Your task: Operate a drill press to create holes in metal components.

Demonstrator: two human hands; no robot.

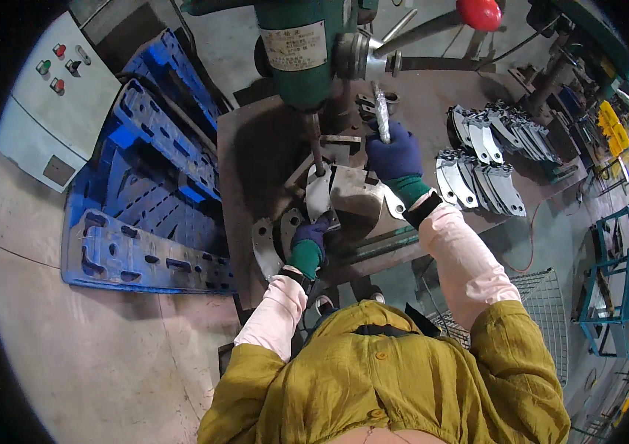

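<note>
I stand at a green drill press [303, 78] with gloved hands. My left hand [310, 237] is closed on the near end of a curved grey metal plate [319, 194]. The drill bit [319, 157] comes down to the far end of that plate; whether it has cut in, I cannot tell. My right hand [394, 154] is wrapped round the lower end of a feed lever [381, 112] covered in silvery wrapping. Beside the plate sits a metal block [356, 194]. Two more curved plates [264, 248] with holes lie left of my left hand.
Rows of curved metal plates [477, 181] lie on the right of the brown worktable [248, 159]. A lever with a red knob [479, 13] juts out above. Blue plastic pallets [148, 251] and a grey control box [59, 96] stand left, a blue rack [621, 266] far right.
</note>
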